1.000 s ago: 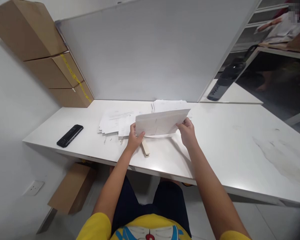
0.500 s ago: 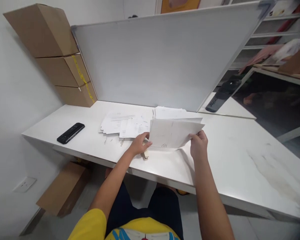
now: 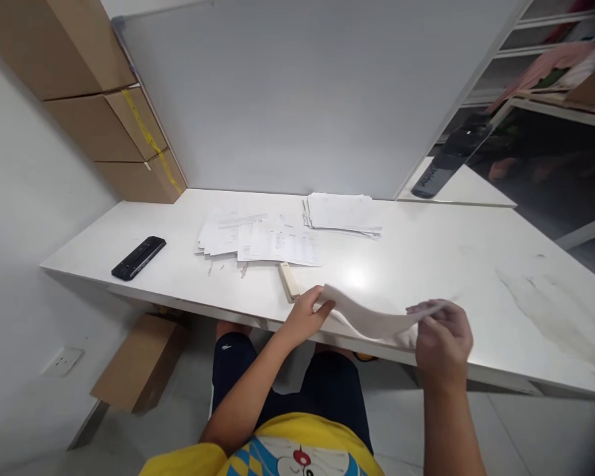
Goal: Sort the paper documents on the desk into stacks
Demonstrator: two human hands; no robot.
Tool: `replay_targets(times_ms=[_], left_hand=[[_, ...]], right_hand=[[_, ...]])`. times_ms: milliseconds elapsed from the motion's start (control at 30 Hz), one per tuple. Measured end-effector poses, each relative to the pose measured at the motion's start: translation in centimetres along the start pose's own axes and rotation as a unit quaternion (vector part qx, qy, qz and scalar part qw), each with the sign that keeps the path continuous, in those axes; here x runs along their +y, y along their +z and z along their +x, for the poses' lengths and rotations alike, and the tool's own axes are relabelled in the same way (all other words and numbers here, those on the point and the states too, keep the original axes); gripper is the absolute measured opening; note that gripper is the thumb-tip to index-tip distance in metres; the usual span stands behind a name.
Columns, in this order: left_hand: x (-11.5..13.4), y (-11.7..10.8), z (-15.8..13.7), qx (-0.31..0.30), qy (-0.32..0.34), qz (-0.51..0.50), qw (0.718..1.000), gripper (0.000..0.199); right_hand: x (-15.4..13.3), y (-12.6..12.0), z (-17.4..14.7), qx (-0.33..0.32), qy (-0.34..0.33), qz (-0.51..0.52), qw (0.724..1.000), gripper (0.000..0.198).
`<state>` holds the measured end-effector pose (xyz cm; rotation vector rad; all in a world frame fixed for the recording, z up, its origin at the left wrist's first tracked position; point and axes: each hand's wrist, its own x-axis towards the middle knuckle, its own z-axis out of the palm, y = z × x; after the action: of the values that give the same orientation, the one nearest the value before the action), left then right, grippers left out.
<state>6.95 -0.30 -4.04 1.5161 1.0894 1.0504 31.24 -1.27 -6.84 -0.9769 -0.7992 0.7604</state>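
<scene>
Single head-worn view: looks forward, down at hands (image 3: 307, 317), desk (image 3: 446, 258); close.

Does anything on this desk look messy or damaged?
Yes. A long brownish patch mars the white desk at its right end; whether it's a stain or wear, I can't tell. Small grey marks show in front of the left paper pile, whose sheets are unevenly spread.

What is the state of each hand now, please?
Left hand: closed, holding one end of the paper.
Right hand: closed, holding the paper's other end.
</scene>
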Motion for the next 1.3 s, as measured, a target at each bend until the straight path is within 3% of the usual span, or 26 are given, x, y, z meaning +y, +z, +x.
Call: replay_targets(times_ms=[67,267,400,500,633,767,867,1033,1300], left_hand=[[-0.6,0.0,0.1,-0.001,-0.002,-0.034,0.999,0.021],[0.1,-0.3,-1.5,-0.001,-0.025,-0.075,0.997,0.025],[0.6,-1.9,-5.4,0.037,-0.067,-0.093,0.993,0.038],[-1.0,-3.2,-7.9,0.092,-0.097,-0.150,0.980,0.051],[-3.4,-4.1,-9.3,0.133,-0.103,-0.134,0.977,0.055],[-3.6,-4.0,-8.8,0.219,-0.063,-0.014,0.974,0.035],[-2.5,-4.1,-7.1,0.262,0.023,0.144,0.954,0.025],[-1.1,-5.1,-3.4,0.139,0.197,0.343,0.908,0.024],[-3.6,-4.9,-2.6,0.125,0.243,0.395,0.877,0.026]], right_hand=[[0.2,-1.2,-0.5,-0.002,0.013,0.012,1.000,0.029],[-0.5,-2.9,-0.8,-0.111,0.191,-0.071,0.973,0.019],[-3.4,-1.1,-2.2,-0.211,0.282,-0.141,0.925,0.026],[-4.6,0.7,-2.9,-0.273,0.321,-0.158,0.893,0.029],[-4.1,2.4,-1.5,-0.261,0.300,-0.193,0.897,0.019],[-3.0,3.1,1.6,-0.244,0.269,-0.249,0.898,0.015],[-2.0,3.0,2.8,-0.257,0.276,-0.267,0.887,0.018],[-1.1,1.9,2.3,-0.255,0.248,-0.263,0.897,0.019],[-1.5,1.3,2.1,-0.259,0.267,-0.191,0.908,0.029]])
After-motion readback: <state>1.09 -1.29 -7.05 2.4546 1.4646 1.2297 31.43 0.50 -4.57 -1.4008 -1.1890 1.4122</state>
